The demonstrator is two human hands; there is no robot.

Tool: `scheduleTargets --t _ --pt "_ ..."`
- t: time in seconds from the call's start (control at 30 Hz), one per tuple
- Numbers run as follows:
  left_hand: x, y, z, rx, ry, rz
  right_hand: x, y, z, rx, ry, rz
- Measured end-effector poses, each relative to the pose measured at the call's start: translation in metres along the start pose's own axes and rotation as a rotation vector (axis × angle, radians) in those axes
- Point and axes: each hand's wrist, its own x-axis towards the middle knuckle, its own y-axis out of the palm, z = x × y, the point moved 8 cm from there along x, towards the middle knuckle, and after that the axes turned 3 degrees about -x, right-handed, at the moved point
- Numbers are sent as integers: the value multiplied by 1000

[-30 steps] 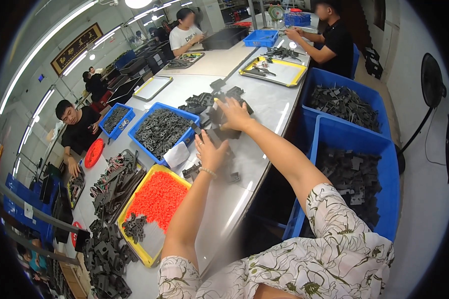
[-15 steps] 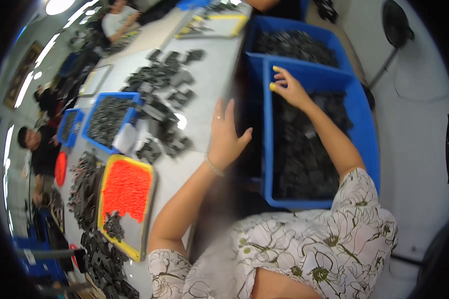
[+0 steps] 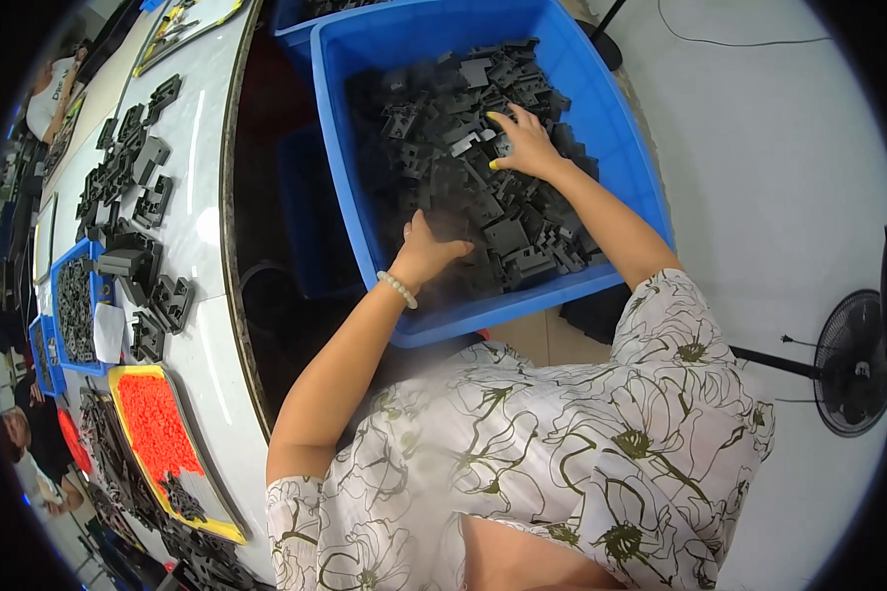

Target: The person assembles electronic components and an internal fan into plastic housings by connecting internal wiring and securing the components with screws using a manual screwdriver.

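Observation:
A big blue bin (image 3: pixel 343 187) holds a heap of dark grey moulded plastic parts (image 3: pixel 508 236). Over the middle of that heap is my right hand (image 3: pixel 530 148), its thumb and a finger spread apart, with yellow covers on their tips. Nothing shows between those fingers; whether they touch the parts is hard to tell. My left hand (image 3: pixel 427 254), wearing a beaded bracelet (image 3: pixel 398 289), reaches over the bin's near left side with the thumb held away from the fingers. It holds nothing that I can see. A lens smear blurs the parts beside it.
On the table (image 3: pixel 207 325) to the left lie several dark plastic parts (image 3: pixel 133 261), a blue crate of small pieces (image 3: pixel 77 305) and a yellow-rimmed tray of orange pieces (image 3: pixel 229 527). A standing fan (image 3: pixel 854 364) is at the right. People sit along the table's far side.
My view has swung toward the bin, so the table now sits farther left. My left hand has gone from beside the table to over the bin; my right hand is now above the parts.

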Motion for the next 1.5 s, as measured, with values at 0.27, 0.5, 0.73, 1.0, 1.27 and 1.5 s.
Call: scheduleTargets --t 0.27,0.5,0.73,1.0,1.27,1.5 --pt "17 -13 -11 97 -37 -178 67 49 -3 2 -163 347" --pt "22 -37 6 -84 -73 -185 72 -2 41 222 -267 408" --pt "14 -31 -3 -124 78 -211 35 67 80 148 -416 779" --pt "-60 -44 -35 -164 210 -123 11 73 107 454 -481 511" --pt "-88 -58 -51 -123 450 -219 9 70 140 128 -532 685" --pt "-172 -102 -25 -493 459 -375 3 64 142 122 -447 700"
